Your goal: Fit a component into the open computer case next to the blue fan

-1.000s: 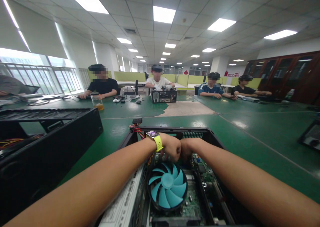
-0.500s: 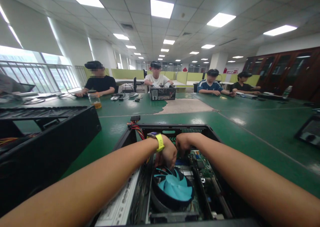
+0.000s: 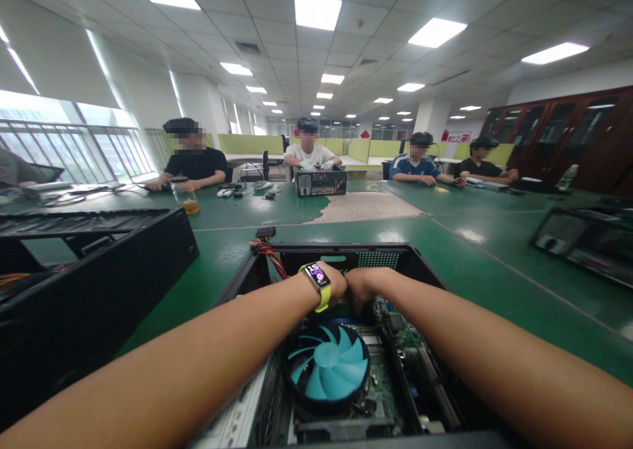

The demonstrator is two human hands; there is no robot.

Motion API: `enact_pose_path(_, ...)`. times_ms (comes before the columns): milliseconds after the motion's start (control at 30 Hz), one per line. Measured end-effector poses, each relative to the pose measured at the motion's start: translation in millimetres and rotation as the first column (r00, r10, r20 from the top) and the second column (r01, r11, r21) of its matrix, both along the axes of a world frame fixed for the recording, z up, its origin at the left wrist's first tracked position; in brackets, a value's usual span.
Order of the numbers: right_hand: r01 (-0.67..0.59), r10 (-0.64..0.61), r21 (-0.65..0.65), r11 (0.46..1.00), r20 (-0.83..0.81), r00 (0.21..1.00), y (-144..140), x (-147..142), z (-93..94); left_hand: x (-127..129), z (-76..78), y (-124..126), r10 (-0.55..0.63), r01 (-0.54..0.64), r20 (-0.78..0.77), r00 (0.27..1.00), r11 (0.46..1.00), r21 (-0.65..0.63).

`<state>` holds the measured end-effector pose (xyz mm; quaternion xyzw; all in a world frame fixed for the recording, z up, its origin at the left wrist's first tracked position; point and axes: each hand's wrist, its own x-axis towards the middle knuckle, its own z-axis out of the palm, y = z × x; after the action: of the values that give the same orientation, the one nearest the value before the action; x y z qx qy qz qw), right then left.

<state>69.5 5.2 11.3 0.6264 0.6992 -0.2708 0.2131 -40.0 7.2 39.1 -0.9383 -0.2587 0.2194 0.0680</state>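
Observation:
An open black computer case [image 3: 420, 268] lies on the green table in front of me. A black cooler with a teal fan [image 3: 328, 368] sits on the green motherboard [image 3: 401, 333] inside. My left hand [image 3: 337, 283], with a yellow-strapped watch [image 3: 318, 281] on the wrist, reaches down behind the fan at the far end of the case. My right hand [image 3: 360, 288] presses against it there. Both sets of fingers curl downward out of sight, so I cannot see what they hold. Red and yellow wires [image 3: 270, 254] rise at the case's far left corner.
A second black case [image 3: 99, 271] stands at my left and another open one [image 3: 583, 241] at the right. Several people sit along the far side of the green table [image 3: 484, 264], one with a small case [image 3: 321, 182]. A jar of amber liquid [image 3: 186, 197] stands there.
The teal fan cooler, tilted up at its far edge half a second ago, now lies flat again. My left hand moved from the fan's rim back beside my right hand.

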Motion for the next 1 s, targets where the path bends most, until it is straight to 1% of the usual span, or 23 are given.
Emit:
enact_pose_path(100,-0.011,0.01,0.009,1.0,0.046,0.999,-0.8,-1.7,-1.1,0.5,4.7,-4.3,-0.022,0.023,-0.082,0.996,1.0,0.006)
enact_pose_path(200,-0.022,0.02,0.022,1.0,0.069,0.997,-3.8,-2.8,2.5,0.3,9.6,-6.5,-0.039,0.039,-0.121,0.992,0.999,-0.001)
enact_pose_path(467,-0.02,0.019,0.006,1.0,0.121,0.992,-14.7,-8.5,15.9,1.8,10.3,-6.5,-0.065,0.063,-0.128,0.99,0.998,-0.024)
enact_pose_path(767,0.006,-0.005,-0.024,1.0,0.072,0.997,-7.7,-2.4,6.1,3.7,9.8,-6.0,-0.078,0.07,-0.151,0.985,0.996,-0.057)
enact_pose_path(900,0.003,-0.002,-0.02,1.0,0.074,0.997,-7.4,-2.4,6.5,3.7,9.0,-5.3,-0.072,0.065,-0.155,0.985,0.996,-0.053)
enact_pose_path(1000,-0.003,0.004,-0.016,1.0,0.079,0.997,-8.2,-2.9,8.0,2.6,11.6,-6.7,-0.082,0.077,-0.138,0.987,0.996,-0.041)
